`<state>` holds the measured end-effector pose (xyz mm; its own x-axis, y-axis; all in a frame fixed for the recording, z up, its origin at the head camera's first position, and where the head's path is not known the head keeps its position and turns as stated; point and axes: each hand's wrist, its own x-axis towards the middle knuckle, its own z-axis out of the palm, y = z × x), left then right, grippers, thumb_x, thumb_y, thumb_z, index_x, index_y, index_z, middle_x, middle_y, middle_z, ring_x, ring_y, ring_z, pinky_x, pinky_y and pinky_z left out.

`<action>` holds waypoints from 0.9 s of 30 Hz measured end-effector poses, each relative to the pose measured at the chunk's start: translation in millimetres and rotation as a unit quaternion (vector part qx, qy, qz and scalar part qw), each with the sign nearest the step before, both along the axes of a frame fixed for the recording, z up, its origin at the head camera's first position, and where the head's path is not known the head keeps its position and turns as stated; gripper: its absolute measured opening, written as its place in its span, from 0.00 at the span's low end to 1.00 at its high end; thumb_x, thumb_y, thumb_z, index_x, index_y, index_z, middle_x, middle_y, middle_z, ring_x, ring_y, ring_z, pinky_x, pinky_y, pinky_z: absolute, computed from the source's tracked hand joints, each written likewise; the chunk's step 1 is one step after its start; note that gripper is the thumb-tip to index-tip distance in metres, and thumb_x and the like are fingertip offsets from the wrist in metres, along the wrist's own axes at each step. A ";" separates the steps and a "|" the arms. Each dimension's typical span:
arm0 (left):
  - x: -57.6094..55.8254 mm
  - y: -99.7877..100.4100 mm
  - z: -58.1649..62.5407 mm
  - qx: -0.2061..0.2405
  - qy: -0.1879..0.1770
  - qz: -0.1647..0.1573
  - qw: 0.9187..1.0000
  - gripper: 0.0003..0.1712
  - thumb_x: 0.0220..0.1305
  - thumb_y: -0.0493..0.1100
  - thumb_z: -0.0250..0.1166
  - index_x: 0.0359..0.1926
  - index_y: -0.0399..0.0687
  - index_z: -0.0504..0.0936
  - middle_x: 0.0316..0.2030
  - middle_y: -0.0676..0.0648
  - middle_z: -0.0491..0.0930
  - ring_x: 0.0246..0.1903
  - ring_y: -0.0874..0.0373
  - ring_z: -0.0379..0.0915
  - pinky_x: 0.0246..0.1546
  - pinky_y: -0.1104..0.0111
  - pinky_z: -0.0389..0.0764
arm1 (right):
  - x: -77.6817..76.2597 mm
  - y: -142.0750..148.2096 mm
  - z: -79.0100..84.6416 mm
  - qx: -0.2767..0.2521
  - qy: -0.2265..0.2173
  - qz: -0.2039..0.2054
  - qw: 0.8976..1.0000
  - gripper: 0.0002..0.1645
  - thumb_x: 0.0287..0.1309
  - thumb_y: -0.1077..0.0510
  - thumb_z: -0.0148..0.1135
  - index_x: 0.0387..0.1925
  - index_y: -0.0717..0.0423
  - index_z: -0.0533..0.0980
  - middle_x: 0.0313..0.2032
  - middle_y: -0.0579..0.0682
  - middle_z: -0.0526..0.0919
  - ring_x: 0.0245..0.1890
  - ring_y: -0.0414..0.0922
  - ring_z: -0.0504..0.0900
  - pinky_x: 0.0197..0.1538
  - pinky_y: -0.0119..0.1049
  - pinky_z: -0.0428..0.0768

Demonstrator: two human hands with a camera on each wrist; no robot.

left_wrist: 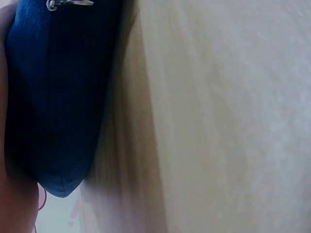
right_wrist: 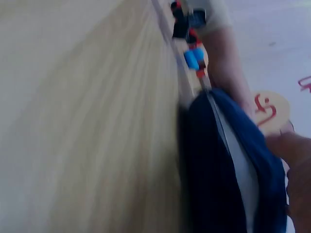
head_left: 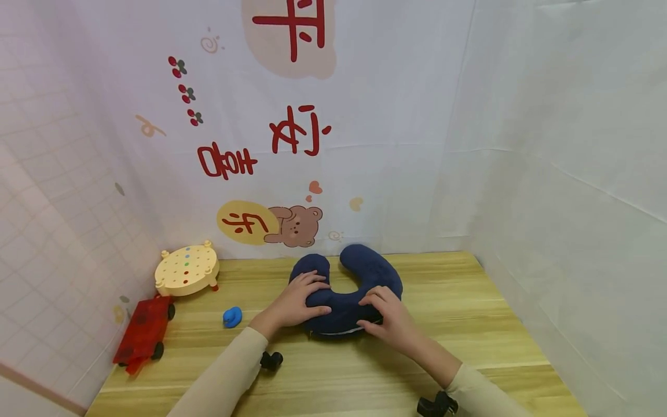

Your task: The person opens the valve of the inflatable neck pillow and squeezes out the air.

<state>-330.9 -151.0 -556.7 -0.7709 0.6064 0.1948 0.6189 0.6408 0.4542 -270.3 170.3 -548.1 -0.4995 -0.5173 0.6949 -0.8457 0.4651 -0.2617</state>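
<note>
A navy U-shaped neck pillow (head_left: 339, 307) lies on the wooden table, its two ends toward the back wall. My left hand (head_left: 297, 301) grips its left side, fingers bent over the top and thumb spread along the curve. On the near right of the curve, my right hand (head_left: 393, 321) holds the edge between bent fingers and thumb. A metal zipper pull (left_wrist: 70, 3) hangs from the pillow's side in the left wrist view. In the right wrist view the zipper seam stands parted, with white filling (right_wrist: 243, 170) showing in the gap. That view is partly blurred.
To the left are a red toy car (head_left: 143, 330), a round cream pegboard (head_left: 187, 271) on short legs, and a small blue toy (head_left: 232, 317). Printed white cloth (head_left: 391, 174) hangs behind the table, with plain white cloth (head_left: 563, 202) on the right.
</note>
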 end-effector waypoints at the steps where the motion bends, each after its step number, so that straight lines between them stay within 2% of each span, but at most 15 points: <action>1: -0.2 0.1 0.0 -0.002 -0.001 0.000 1.000 0.39 0.74 0.71 0.67 0.75 0.55 0.81 0.79 0.46 0.71 0.85 0.41 0.50 0.82 0.36 0.50 | -3.2 5.9 1.4 0.016 -0.001 0.000 1.000 0.32 0.48 0.58 0.92 0.54 0.53 0.84 0.53 0.48 0.82 0.53 0.47 0.80 0.57 0.45 0.81; 7: -2.0 2.4 0.4 -0.008 0.002 0.000 1.000 0.39 0.74 0.72 0.66 0.75 0.56 0.81 0.79 0.46 0.70 0.85 0.43 0.50 0.83 0.37 0.50 | -16.2 33.0 3.6 0.079 -0.057 0.007 0.995 0.44 0.49 0.50 0.93 0.66 0.53 0.81 0.69 0.53 0.80 0.70 0.53 0.76 0.71 0.59 0.72; 12: -1.6 0.5 0.3 -0.004 0.008 -0.006 1.000 0.37 0.74 0.71 0.67 0.73 0.58 0.83 0.78 0.44 0.71 0.85 0.41 0.51 0.82 0.36 0.49 | -26.6 40.7 -1.1 0.105 -0.050 0.025 0.993 0.52 0.48 0.50 0.93 0.73 0.55 0.78 0.73 0.57 0.78 0.76 0.60 0.73 0.75 0.67 0.67; 16: 1.2 1.9 -1.3 0.009 0.034 -0.012 0.999 0.33 0.74 0.69 0.68 0.69 0.58 0.85 0.76 0.44 0.74 0.84 0.42 0.53 0.83 0.36 0.47 | -32.4 41.6 -9.1 0.120 -0.042 0.031 0.991 0.52 0.49 0.50 0.93 0.74 0.52 0.78 0.71 0.55 0.80 0.75 0.59 0.74 0.75 0.71 0.65; 21: 11.5 9.7 1.3 0.021 0.108 -0.037 0.993 0.29 0.77 0.66 0.68 0.66 0.54 0.87 0.71 0.45 0.79 0.81 0.42 0.61 0.82 0.35 0.49 | -32.5 41.1 -19.7 0.117 -0.026 0.030 0.992 0.46 0.50 0.52 0.91 0.71 0.51 0.81 0.64 0.51 0.84 0.67 0.54 0.80 0.73 0.72 0.69; 24: 22.0 19.1 7.8 0.014 0.134 -0.054 0.989 0.32 0.76 0.67 0.68 0.69 0.56 0.84 0.71 0.48 0.79 0.79 0.46 0.65 0.83 0.38 0.51 | -30.8 40.4 -23.5 0.104 -0.026 0.027 0.994 0.45 0.50 0.54 0.91 0.70 0.51 0.82 0.63 0.51 0.84 0.65 0.54 0.81 0.72 0.72 0.69; 27: 31.2 31.7 12.3 -0.003 0.136 -0.071 0.988 0.38 0.72 0.70 0.71 0.74 0.58 0.81 0.73 0.50 0.77 0.78 0.49 0.66 0.83 0.41 0.52 | -30.1 39.4 -25.8 0.091 -0.035 0.020 0.995 0.45 0.50 0.55 0.91 0.70 0.50 0.82 0.63 0.50 0.84 0.66 0.55 0.80 0.73 0.72 0.68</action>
<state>-299.6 -119.3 -544.4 -0.5980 0.7060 0.3795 0.8011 0.5417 0.2546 -300.4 209.7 -574.0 -0.5199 -0.6513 0.5527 -0.8470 0.4773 -0.2343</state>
